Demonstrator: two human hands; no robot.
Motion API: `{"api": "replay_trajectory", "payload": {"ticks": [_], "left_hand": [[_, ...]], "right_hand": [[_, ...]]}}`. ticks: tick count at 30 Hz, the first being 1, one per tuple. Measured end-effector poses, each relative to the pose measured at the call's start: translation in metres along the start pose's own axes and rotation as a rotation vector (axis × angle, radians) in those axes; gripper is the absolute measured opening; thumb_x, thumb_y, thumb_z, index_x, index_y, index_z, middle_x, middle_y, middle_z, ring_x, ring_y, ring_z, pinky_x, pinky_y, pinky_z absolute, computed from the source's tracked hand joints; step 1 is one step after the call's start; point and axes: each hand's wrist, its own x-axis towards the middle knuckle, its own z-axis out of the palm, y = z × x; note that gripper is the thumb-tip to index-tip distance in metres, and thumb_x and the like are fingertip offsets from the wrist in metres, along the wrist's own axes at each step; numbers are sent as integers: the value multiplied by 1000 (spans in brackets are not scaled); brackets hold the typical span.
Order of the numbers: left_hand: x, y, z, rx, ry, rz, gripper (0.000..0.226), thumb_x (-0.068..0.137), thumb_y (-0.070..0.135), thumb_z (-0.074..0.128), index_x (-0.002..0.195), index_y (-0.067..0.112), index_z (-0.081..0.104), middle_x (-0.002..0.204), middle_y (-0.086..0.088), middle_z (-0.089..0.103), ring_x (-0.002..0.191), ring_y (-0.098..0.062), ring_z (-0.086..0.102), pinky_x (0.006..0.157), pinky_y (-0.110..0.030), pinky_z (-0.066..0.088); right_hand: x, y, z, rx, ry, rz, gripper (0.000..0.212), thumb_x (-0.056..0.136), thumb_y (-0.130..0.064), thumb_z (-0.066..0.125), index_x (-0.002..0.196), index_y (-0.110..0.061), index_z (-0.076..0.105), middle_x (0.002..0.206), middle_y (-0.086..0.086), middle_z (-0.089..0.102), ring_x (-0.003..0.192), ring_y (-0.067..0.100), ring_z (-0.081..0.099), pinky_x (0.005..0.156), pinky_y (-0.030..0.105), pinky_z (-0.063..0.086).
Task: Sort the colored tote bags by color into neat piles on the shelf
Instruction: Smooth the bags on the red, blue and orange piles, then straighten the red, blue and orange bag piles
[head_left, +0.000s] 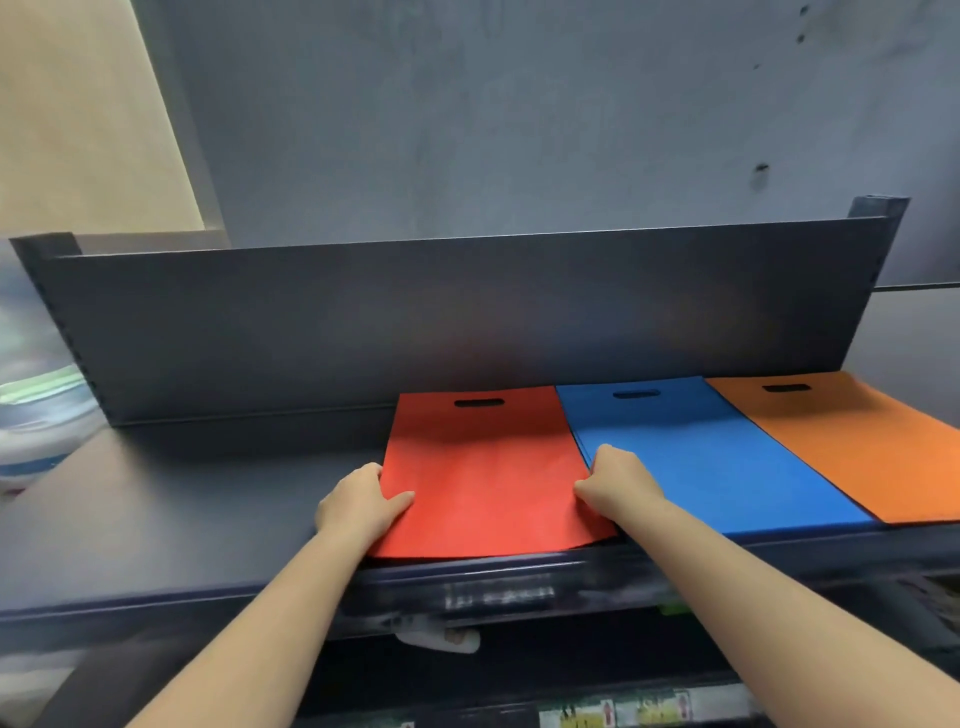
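Both hands grip the red bag on the shelf: left hand, right hand. Blue bag and orange bag lie alongside.

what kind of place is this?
Probably a shop or stockroom: a dark metal shelf with a blurred label strip on its front edge, and packaged goods on the level below the tote bags.

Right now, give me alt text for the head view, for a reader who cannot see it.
Two bare hands grip the side edges of a red tote bag lying flat on a dark shelf, the left hand at its left edge and the right hand at its right. Beside it lie a blue tote bag and then an orange tote bag.
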Motion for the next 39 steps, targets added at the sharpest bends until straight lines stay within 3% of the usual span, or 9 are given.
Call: {"api": "replay_trajectory", "payload": {"ticks": [4, 6, 7, 10, 16, 21, 27, 32, 39], "left_hand": [[1, 4, 0, 70, -18, -11, 53, 82, 56, 60, 117, 17, 52, 120, -2, 58, 112, -23, 56, 91, -35, 47], [0, 10, -1, 207, 57, 14, 62, 82, 59, 58, 124, 14, 46, 124, -6, 49, 118, -25, 49, 94, -36, 42], [0, 16, -1, 271, 115, 60, 62, 84, 59, 55, 126, 14, 44, 125, -6, 47, 119, -25, 47, 94, -37, 41], [3, 47, -5, 352, 202, 285, 54, 89, 52, 50, 129, 16, 45, 125, -4, 47, 117, -23, 45, 93, -34, 40], [-4, 173, -7, 512, 256, 628, 47, 91, 49, 46, 126, 18, 46, 122, -2, 51, 114, -24, 48, 87, -35, 38], [-28, 293, 4, 511, 318, 823, 38, 91, 44, 46, 117, 17, 46, 115, -2, 52, 108, -23, 48, 77, -32, 27], [-81, 437, 46, 392, 362, 1006, 43, 91, 43, 47, 126, 19, 47, 121, -2, 53, 112, -23, 49, 86, -34, 34], [-138, 552, 100, 326, 306, 1127, 48, 89, 46, 49, 129, 20, 43, 127, -2, 49, 118, -24, 46, 90, -36, 33], [-228, 691, 165, 232, 274, 1430, 45, 89, 47, 48, 124, 20, 46, 125, -2, 50, 116, -25, 47, 91, -35, 33]], "right_hand": [[1, 2, -1, -24, 4, 1, 25, 85, -17, 51, 70, -17, 31, 90, 4, 47, 82, 25, 47, 53, 26, 29], [2, 2, -3, -18, 16, -18, 16, 85, -17, 52, 78, -15, 38, 97, 6, 52, 85, 26, 48, 57, 27, 32], [1, 2, -7, -17, 37, -35, 11, 86, -19, 52, 87, -12, 44, 101, 7, 54, 88, 27, 50, 60, 27, 34], [1, 7, -26, -126, 160, -116, 27, 89, -28, 50, 111, -13, 51, 110, 3, 57, 99, 26, 55, 68, 28, 37], [2, 53, -96, -472, 343, -250, 29, 92, -32, 46, 115, -15, 52, 113, 3, 54, 104, 25, 52, 74, 32, 33], [-2, 127, -173, -642, 425, -243, 28, 91, -34, 45, 112, -17, 51, 114, 3, 53, 107, 25, 49, 79, 34, 32], [-30, 257, -259, -802, 444, -76, 35, 93, -38, 44, 121, -17, 48, 121, 4, 52, 114, 25, 47, 89, 37, 34], [-67, 372, -318, -807, 463, 147, 37, 92, -36, 45, 123, -16, 47, 124, 5, 50, 117, 26, 45, 93, 39, 32], [-130, 514, -370, -819, 460, 500, 40, 90, -36, 47, 126, -20, 48, 130, 4, 48, 124, 25, 41, 97, 40, 32]]}}
